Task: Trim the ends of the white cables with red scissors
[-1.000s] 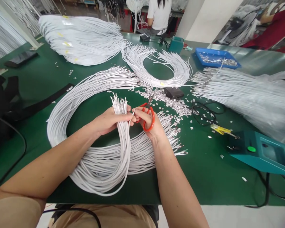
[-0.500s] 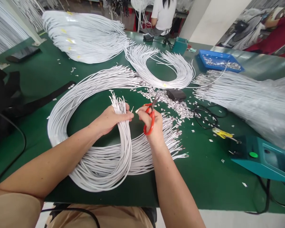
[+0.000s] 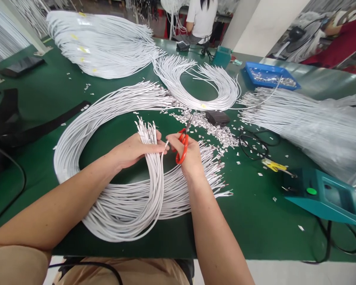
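My left hand (image 3: 136, 150) is closed around a bundle of white cables (image 3: 156, 174), whose stripped-looking ends stick up above my fingers. One cable stands a little apart at the bundle's right side, between my two hands. My right hand (image 3: 190, 154) is closed, with red-handled scissors (image 3: 183, 147) held in the palm and the blades pointing up and away. Its thumb and forefinger meet at the tip of that single cable. The rest of the bundle curves down and left into a large coil (image 3: 71, 134) lying on the green table (image 3: 243, 233).
Small silvery scraps (image 3: 207, 128) lie scattered beyond my hands, beside a black block (image 3: 217, 117). A teal machine (image 3: 323, 194) with a green button stands right. More cable bundles (image 3: 103, 47), a blue tray (image 3: 271, 76) and a person in white (image 3: 203, 18) are farther back.
My right hand has moved slightly left and its fingertips now touch the single cable's end. The scissors have shifted left with it. The whole view has drifted slightly.
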A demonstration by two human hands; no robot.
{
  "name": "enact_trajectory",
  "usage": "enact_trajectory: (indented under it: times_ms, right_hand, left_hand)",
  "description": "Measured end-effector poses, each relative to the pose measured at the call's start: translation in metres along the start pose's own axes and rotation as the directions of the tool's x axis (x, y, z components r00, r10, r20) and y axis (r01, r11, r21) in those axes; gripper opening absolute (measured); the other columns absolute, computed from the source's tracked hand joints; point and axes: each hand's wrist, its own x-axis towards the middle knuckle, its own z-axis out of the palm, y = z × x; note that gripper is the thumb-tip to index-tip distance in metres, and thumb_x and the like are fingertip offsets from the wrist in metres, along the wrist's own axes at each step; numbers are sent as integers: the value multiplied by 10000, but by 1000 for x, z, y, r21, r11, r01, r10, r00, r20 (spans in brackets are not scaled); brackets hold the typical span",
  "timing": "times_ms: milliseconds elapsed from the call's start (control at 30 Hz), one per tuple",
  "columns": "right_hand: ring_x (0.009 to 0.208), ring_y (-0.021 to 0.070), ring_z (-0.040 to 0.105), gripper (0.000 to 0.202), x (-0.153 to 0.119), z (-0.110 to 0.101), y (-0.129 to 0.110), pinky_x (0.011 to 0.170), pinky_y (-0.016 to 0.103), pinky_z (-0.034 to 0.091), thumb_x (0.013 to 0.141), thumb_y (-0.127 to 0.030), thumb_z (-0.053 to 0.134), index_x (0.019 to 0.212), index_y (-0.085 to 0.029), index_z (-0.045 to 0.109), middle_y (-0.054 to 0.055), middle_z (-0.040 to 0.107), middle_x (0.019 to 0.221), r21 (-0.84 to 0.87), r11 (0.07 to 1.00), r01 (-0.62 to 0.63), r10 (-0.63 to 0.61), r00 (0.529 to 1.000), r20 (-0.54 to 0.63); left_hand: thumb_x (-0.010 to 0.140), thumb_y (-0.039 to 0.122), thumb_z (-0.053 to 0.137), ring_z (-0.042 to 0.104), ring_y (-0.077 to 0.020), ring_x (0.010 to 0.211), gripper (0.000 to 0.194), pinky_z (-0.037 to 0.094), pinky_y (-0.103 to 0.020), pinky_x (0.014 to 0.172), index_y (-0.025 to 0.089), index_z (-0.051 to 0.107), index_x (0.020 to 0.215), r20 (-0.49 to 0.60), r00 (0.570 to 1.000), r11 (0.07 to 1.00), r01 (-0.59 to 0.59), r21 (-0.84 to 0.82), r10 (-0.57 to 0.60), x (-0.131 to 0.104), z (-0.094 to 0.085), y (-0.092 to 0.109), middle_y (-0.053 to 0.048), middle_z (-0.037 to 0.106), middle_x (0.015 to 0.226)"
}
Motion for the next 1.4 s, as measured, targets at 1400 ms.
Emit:
enact_trajectory:
  times_ms: [1400]
  right_hand:
    - [661,123,515,200,-5,-2,-9,667,270,407,690,-386,759,684,-193,705,-18,628,686,-83,992,95,-97,995,-16]
  left_hand:
    - [655,229,839,678,-172,729,297,505,-298,689,178,591,811,-87,995,997,-46,-63,41,2,14,-4,21,658,755]
